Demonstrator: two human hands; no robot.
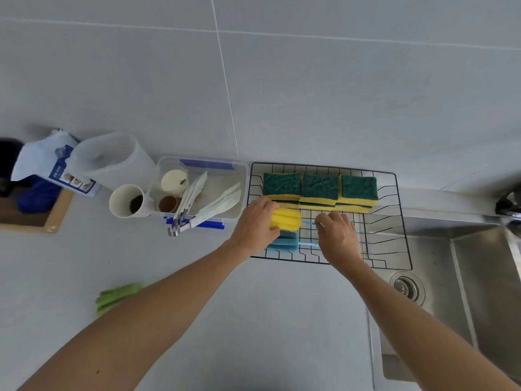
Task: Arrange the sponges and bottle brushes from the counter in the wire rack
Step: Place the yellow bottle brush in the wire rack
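Two hands are working over the black wire rack [400,221]: your left hand [255,224] is gripping the yellow foam bottle-brush head [286,219], your right hand [337,235] is pinching its thin blue handle [308,223], above the blue foam brush [284,242].

Single head view, steeply downward, close above counter [197,277] and sink [465,277].

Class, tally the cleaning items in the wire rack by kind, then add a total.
Green-and-yellow sponges: 3 visible from above
Bottle brushes: 2, a yellow-headed one and a blue-headed one
Total: 5 in the wire rack
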